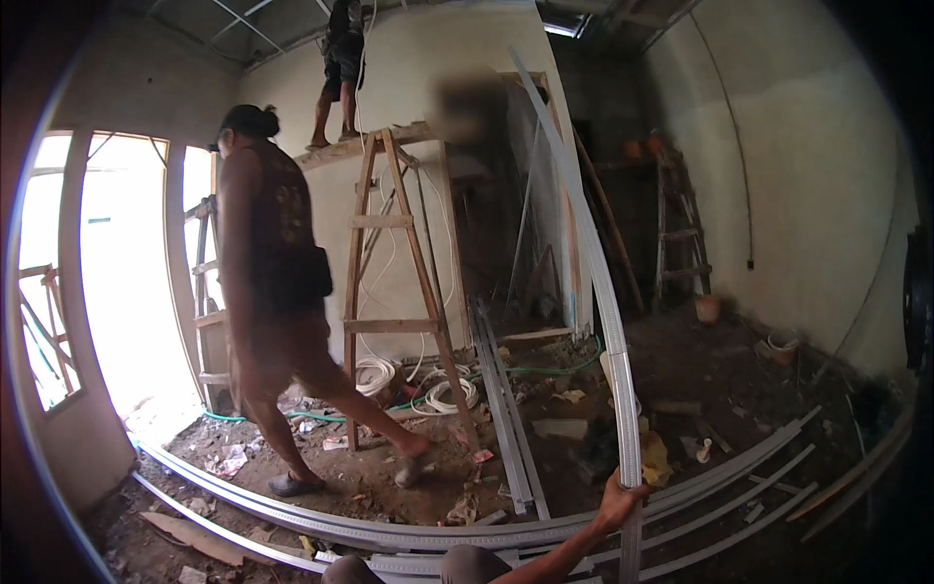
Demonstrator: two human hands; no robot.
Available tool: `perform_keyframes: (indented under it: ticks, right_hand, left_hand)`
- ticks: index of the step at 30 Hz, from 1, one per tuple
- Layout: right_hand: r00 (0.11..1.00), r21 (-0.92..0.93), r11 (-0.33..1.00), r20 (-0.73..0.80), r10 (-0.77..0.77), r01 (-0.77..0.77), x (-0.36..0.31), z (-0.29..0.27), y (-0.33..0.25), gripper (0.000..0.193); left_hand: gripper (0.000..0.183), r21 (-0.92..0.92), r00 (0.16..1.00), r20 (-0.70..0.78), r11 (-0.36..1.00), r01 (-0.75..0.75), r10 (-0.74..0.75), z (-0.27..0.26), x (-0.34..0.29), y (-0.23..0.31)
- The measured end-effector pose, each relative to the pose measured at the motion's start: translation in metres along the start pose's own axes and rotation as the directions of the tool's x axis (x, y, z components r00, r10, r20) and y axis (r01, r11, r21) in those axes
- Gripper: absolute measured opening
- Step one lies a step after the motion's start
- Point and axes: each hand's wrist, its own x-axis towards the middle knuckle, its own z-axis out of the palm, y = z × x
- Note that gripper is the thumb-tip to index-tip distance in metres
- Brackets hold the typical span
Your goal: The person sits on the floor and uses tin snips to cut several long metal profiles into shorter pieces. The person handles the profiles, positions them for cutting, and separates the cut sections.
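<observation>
At the bottom, right of centre, my right hand [621,503] is closed around a long grey metal channel [608,316]. The channel stands steeply, leaning left at its top. Its lower end runs out of view below my hand. Several more long metal profiles [389,534] lie across the ground in front of my bent knees [467,565]. My left hand does not show.
A person [277,273] walks on the left, past a wooden stepladder [394,328]. Another person stands on a raised plank [365,146]. Coiled white hose [449,396], metal strips [506,419] and rubble cover parts of the ground. Farther back are a ladder [681,234] and an orange bucket [707,310].
</observation>
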Motion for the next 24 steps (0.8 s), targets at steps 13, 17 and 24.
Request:
perform_keyframes:
  ticks: [13,17,24]
  right_hand:
    - [0.796,0.753,0.341,0.381,0.471,-0.562,-0.208,-0.036,0.056,0.064]
    - [0.817,0.217,0.834,0.428,0.386,-0.508,-0.192,-0.077,-0.004,0.06]
    - [0.621,0.098,0.72,0.594,0.511,-0.687,-0.133,-0.128,-0.097,0.05]
  left_hand:
    - [0.018,-0.05,0.928,-0.234,0.957,0.287,-0.29,-0.038,-0.026,-0.108]
    - [0.02,-0.075,0.879,-0.262,0.916,0.394,-0.399,-0.077,-0.034,-0.152]
    - [0.029,-0.039,0.826,-0.37,0.896,0.443,-0.425,-0.124,-0.036,-0.218]
